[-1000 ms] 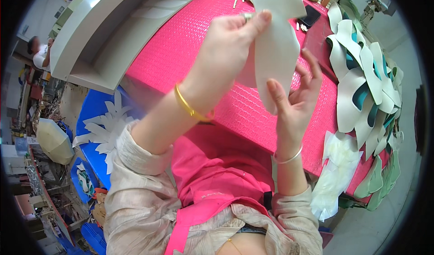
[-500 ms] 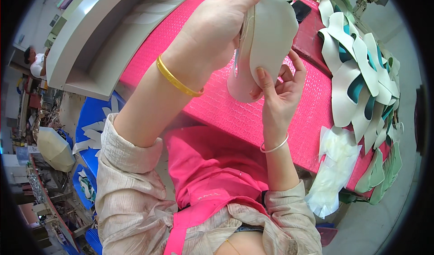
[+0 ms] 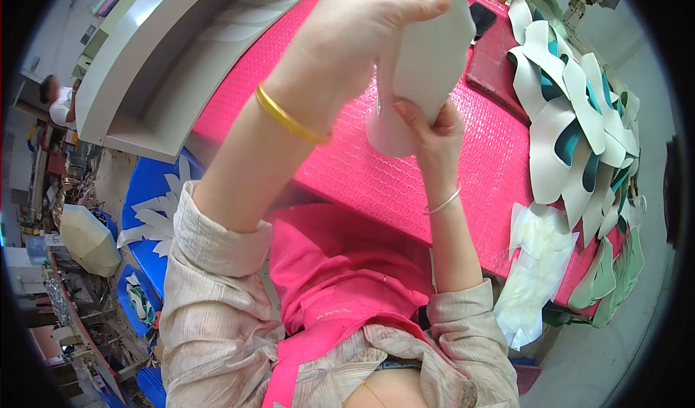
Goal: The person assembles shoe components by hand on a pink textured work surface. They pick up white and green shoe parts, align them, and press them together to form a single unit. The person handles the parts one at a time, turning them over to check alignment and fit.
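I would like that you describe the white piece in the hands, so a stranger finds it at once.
Start at the pink textured table. Above its surface, the left hand and right hand hold a curved white piece. Unlike the heaped white pieces showing teal at the table's right side, this one is lifted between both hands.

- White curved piece [image 3: 434,57], thin and smooth, with rounded edges
- Bent over on itself, a rounded flap showing below and left of the broad front face
- Held up lengthwise over the pink tabletop [image 3: 478,173]
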`<state>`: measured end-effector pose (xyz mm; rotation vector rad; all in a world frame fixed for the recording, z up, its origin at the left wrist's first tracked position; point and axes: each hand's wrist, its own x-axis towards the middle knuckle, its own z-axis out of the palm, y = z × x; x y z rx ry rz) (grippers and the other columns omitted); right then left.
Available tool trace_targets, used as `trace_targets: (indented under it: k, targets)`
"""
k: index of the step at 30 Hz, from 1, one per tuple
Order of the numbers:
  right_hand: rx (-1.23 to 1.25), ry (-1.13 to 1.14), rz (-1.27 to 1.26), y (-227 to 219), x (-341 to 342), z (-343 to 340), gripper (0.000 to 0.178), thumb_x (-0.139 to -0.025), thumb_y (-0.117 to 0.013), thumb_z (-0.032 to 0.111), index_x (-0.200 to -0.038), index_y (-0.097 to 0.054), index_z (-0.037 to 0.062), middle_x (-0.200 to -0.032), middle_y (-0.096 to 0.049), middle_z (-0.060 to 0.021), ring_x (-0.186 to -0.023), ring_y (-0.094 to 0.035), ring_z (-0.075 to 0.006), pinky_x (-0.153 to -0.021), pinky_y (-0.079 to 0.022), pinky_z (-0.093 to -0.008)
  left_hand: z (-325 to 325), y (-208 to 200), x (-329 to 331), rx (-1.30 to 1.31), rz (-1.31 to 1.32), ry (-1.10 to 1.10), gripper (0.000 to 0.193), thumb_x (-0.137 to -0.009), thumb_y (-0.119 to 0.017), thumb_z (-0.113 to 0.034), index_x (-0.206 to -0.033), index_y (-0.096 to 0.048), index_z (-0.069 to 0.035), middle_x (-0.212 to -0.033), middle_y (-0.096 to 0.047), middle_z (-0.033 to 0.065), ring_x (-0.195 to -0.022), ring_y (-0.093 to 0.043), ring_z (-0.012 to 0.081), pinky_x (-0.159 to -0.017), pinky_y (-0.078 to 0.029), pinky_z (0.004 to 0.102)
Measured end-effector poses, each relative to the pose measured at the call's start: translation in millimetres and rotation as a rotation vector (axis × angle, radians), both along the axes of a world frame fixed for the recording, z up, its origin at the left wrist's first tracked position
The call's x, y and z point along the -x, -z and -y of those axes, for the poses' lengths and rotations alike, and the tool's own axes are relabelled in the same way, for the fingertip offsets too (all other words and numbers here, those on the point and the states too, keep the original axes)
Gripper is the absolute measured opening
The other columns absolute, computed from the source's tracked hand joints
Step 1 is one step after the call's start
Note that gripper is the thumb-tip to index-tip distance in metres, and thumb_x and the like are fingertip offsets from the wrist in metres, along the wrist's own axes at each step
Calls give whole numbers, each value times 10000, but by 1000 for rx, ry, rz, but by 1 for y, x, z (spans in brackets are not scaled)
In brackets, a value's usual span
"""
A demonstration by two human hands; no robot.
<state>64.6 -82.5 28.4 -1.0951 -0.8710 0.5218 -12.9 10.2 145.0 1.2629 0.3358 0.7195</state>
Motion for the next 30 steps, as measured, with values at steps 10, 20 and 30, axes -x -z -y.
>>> trace_targets:
  k: [10,20,30]
  targets:
    - [-33,-2,-95,-30,-57,17,297,-924,-464,249,-1076,-508,-2,-993,-561,-49,-923,-511,-123,-813,-384,-274,-6,102,-9,-1000,-45,-140,159,-640,-672,12,-790,-665,-39,-870,-627,88,-786,-580,255,-720,-458,348]
    - [-187,-101,-12,4,-19,80,195,-723,-644,-64,-894,-575,-2,-916,-574,-83,-813,-548,-144,-728,-448,-264,22,172,28,-874,-251,-36,217,-653,-656,-24,-868,-653,-52,-800,-598,67,-759,-506,219,-751,-396,317]
    - [111,25,-324,41,-67,5,168,-717,-698,-1,-851,-606,43,-796,-629,-26,-731,-572,-95,-668,-440,-213,24,171,52,-796,-239,73,171,-753,-656,-253,-844,-671,-109,-753,-558,17,-765,-467,183,-907,-297,352]
